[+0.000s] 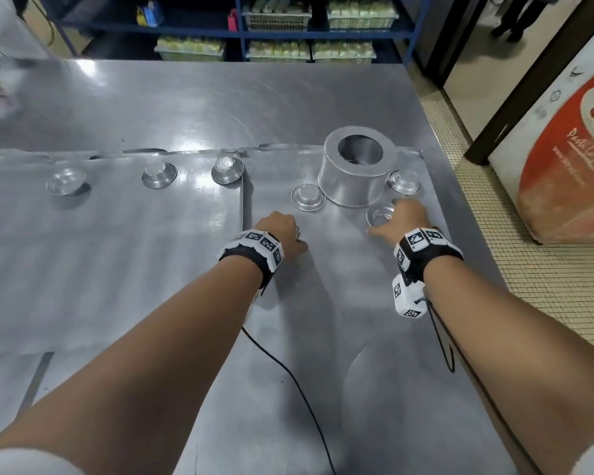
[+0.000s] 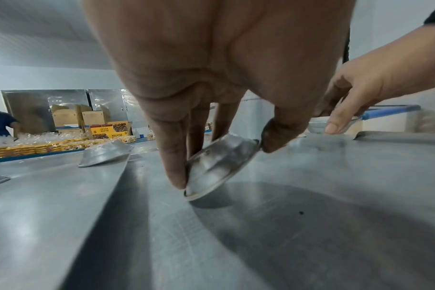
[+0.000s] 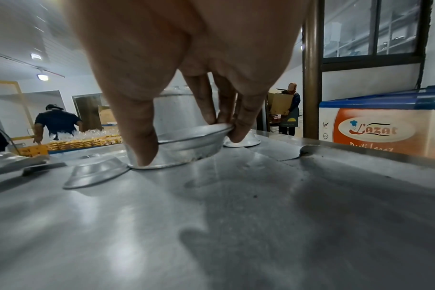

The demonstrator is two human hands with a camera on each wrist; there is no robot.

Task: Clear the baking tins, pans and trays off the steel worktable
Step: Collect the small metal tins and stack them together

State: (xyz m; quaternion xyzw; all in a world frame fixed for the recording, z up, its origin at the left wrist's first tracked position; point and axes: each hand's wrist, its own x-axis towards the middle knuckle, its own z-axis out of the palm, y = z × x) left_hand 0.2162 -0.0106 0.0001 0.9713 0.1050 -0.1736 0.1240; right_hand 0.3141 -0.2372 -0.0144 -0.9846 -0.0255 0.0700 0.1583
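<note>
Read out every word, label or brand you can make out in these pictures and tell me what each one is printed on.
"Lazat": red script on the orange and white chest freezer with a blue lid, right wrist view.
"MALAYAR": yellow and brown cardboard box across the room, left wrist view; its smaller upper line is too blurred to read.
Further white script on the freezer front, in both head and right wrist views: cut off or blurred, unreadable.
Black and white square patterns on the wristbands: no words.

Chest freezer [image 3: 383, 125], right of the worktable: orange panel with a white oval reading "Lazat" in red script, a small chef-hat figure at the first letter; the line beneath is cut off by the table edge. Far left, a yellow carton [image 2: 109, 130] reads "MALAYAR"; the smaller print above it is too blurred to read.
</note>
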